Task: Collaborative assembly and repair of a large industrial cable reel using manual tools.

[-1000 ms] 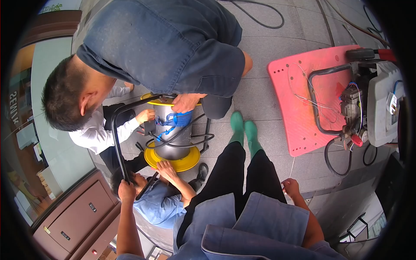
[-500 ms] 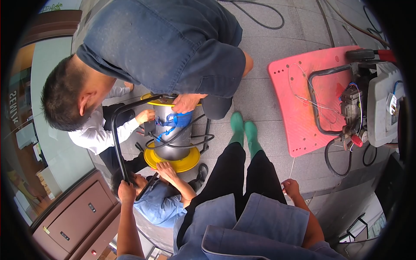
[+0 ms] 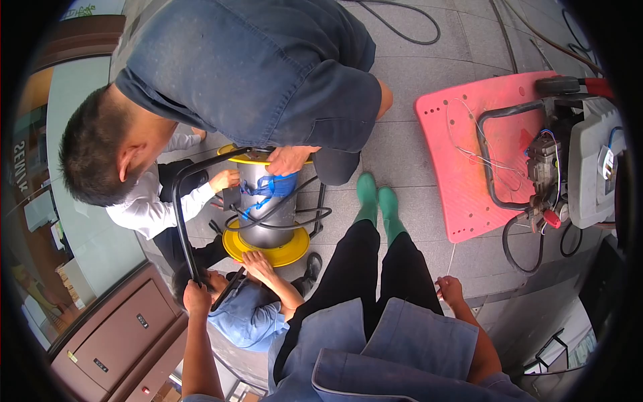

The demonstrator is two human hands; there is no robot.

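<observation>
My left hand (image 3: 197, 298) is wrapped round the bent black tube handle (image 3: 178, 208) of a hose reel. The reel has a grey drum (image 3: 258, 233) between yellow end discs (image 3: 281, 256), with blue straps (image 3: 271, 187) and a black hose (image 3: 313, 212) about it. My right hand (image 3: 450, 289) hangs at my right side with curled fingers, near a thin pale line; whether it holds that cannot be made out. A co-worker in dark blue has a hand (image 3: 287, 159) at the upper disc. A crouching person's hand (image 3: 260, 264) touches the lower disc; a white-sleeved person's hand (image 3: 225, 179) reaches the drum.
A pink board (image 3: 455, 161) lies on the paving at the right, with a thin white wire on it. Beside it stands a machine (image 3: 593, 161) with a black tube frame. Brown cabinets (image 3: 120, 328) line the left. A black hose (image 3: 402, 40) loops across the far floor.
The co-worker in dark blue has shifted the head slightly to the left. My hands and the reel stay in place.
</observation>
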